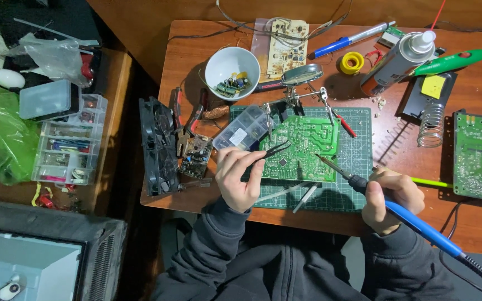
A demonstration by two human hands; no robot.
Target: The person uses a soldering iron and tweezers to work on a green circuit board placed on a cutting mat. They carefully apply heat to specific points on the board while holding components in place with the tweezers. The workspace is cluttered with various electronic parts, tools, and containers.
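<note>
Board position: the green circuit board (302, 147) is held in the clips of a helping-hands stand (302, 83) over a green cutting mat (358, 150), near the middle of the table (207, 33).
Left grip: the left hand (238, 178) is closed on black tweezers (271, 150); their tips point right and slightly far, onto the near-left part of the board.
Right grip: the right hand (391, 198) is closed around the blue handle of a soldering iron (386, 203).
Iron axis: it runs from near-right to far-left; the metal tip lies over the near-right part of the board.
Key relation: tweezer tips and iron tip approach the board from opposite sides; the tweezers are nearer the dark chip at the board's near-left, with a gap of board between the two tips.
Nearer hand: the left hand lies just beside the board edge; the right hand is set further off, past the mat's right edge.
Around the work: a clear parts box (244, 129) sits just far of the left hand; a white bowl (232, 69) of small components stands further back; a second green board (481, 159) lies at the right table edge.
Hard to make out: whether the tweezers pinch a component, and whether either tip touches the board, cannot be told.
Cut off: the iron's cord leaves the picture at the near-right.
</note>
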